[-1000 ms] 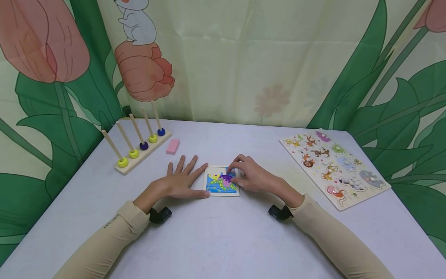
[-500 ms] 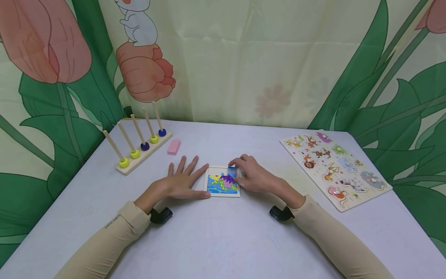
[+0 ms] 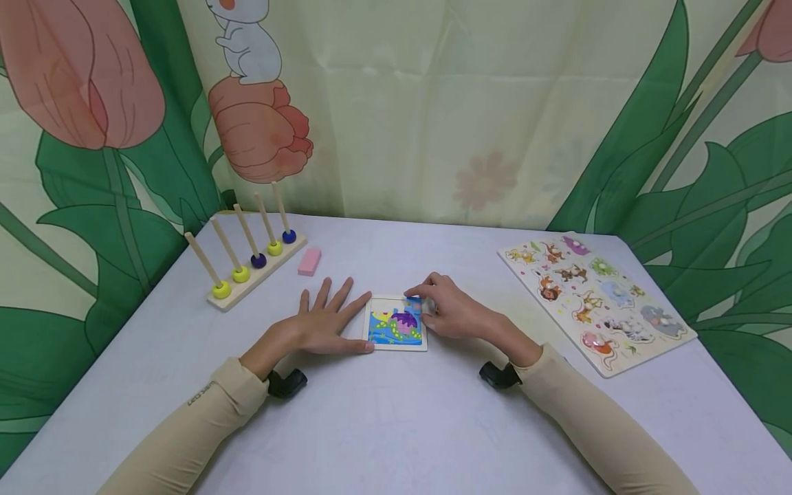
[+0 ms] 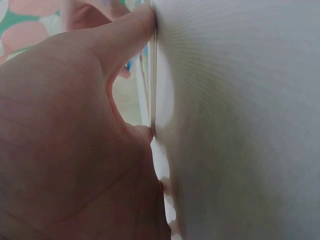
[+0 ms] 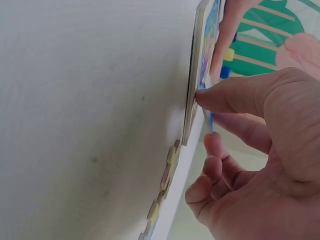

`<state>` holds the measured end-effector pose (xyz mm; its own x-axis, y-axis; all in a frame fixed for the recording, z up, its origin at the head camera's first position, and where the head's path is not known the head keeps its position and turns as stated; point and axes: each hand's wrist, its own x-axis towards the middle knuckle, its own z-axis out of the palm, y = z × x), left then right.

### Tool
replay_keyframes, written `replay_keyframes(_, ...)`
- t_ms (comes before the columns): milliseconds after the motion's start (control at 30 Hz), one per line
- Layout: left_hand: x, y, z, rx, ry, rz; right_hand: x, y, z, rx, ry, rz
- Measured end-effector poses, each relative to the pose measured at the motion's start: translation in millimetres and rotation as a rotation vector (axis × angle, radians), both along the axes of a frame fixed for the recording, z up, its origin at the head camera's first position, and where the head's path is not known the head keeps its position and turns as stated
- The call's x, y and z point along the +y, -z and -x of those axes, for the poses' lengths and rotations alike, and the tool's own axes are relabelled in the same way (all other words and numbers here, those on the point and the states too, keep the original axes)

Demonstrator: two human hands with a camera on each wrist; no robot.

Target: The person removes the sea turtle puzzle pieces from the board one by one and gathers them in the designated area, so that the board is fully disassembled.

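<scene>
A small jigsaw puzzle (image 3: pixel 396 328) in a pale wooden frame lies mid-table, its picture purple, pink, green and blue. White backing shows along its top. At its upper right corner, my right hand (image 3: pixel 448 307) pinches a blue puzzle piece (image 3: pixel 415 304) between thumb and forefinger. The right wrist view has this piece (image 5: pixel 209 121) tilted against the frame, the thumb (image 5: pixel 232 94) at the frame's edge. My left hand (image 3: pixel 318 325) lies spread on the table, thumb and forefinger touching the frame's left side. In the left wrist view, that hand (image 4: pixel 70 125) hides most of the puzzle.
A wooden peg stand (image 3: pixel 256 271) with yellow and dark blue beads stands at the back left, a pink block (image 3: pixel 309 262) beside it. On the right lies a large animal peg puzzle board (image 3: pixel 597 302). A printed curtain (image 3: pixel 396 124) hangs behind the table.
The blue piece has shifted slightly right and lies flatter in the puzzle's upper right corner, my right fingers moving with it. My left hand keeps its place at the frame.
</scene>
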<state>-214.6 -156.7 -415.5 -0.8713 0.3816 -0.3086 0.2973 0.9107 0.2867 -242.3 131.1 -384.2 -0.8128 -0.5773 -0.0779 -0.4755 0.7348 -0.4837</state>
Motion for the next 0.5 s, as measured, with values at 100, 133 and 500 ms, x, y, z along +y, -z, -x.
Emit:
replay_keyframes(100,0.0,0.5,0.6,-0.007,-0.004,0.005,0.4,0.2,1.6,-0.002,-0.005,0.000)
replay_keyframes(133,0.2,0.5,0.7,-0.010,-0.006,0.006,0.5,0.1,2.0,-0.003,-0.008,0.002)
replay_keyframes(500,0.9,-3.4,-0.8,-0.017,-0.006,-0.007,0.7,-0.3,3.2,0.024,-0.035,0.014)
